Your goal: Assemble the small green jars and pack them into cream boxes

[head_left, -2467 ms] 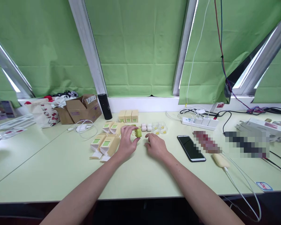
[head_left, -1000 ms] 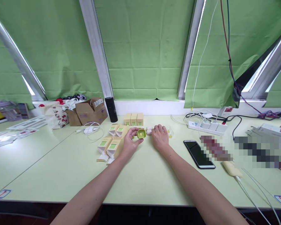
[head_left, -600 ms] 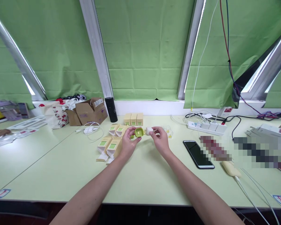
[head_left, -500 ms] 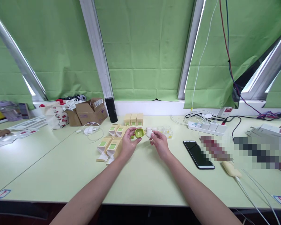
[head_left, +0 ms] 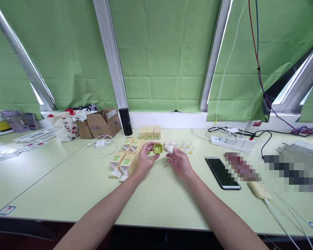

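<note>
Green case [head_left: 158,149] sits open in left hand [head_left: 145,160] above the bench [head_left: 67,180]; right hand [head_left: 179,161], a second ago over the row, now pinches a white earbud box [head_left: 169,149] beside it.

No text, brand or number is legible here. The white label on the cardboard box [head_left: 102,122] bears print too small to read, and the stickers at the bench [head_left: 156,201] corners show only a red and blue mark.

bare table [head_left: 151,194] near, cartons [head_left: 125,161] left, phone [head_left: 222,168] right
</note>
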Demonstrator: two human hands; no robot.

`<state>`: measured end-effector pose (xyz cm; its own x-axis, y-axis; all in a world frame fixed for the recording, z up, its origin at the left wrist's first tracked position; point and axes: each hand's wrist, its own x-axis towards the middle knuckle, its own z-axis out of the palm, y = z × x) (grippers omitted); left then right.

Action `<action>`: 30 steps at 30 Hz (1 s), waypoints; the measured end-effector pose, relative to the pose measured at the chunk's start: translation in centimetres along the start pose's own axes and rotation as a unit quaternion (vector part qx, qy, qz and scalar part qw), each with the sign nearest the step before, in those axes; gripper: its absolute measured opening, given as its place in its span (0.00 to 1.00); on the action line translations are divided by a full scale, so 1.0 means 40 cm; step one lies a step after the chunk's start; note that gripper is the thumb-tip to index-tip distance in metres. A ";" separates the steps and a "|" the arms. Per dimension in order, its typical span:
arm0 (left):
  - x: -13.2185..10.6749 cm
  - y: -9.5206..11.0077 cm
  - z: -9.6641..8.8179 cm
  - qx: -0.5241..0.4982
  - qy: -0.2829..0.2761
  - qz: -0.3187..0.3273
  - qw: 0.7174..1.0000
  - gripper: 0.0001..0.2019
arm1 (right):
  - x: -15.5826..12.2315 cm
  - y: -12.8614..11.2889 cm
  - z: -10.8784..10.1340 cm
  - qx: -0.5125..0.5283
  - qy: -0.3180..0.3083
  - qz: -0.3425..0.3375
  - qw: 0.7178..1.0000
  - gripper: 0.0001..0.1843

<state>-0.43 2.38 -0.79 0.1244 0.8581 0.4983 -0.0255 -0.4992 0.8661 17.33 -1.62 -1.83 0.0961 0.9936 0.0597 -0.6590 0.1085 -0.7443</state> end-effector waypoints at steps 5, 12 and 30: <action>0.001 -0.004 -0.001 0.008 0.001 0.006 1.000 0.25 | -0.014 -0.007 0.015 -0.006 -0.021 -0.009 1.000 0.26; 0.001 0.001 0.002 0.009 0.002 0.011 1.000 0.24 | -0.010 0.006 0.020 -0.005 0.003 -0.037 0.999 0.30; 0.002 -0.021 -0.006 0.096 0.025 -0.004 0.995 0.24 | 0.007 -0.001 0.000 -0.090 0.049 -0.025 0.994 0.27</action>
<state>-0.62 2.91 -1.46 0.0751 0.8650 0.4962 0.1662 -0.5015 0.8491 17.39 -1.33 -1.81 0.2042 0.9781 0.0411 -0.5079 0.1418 -0.8497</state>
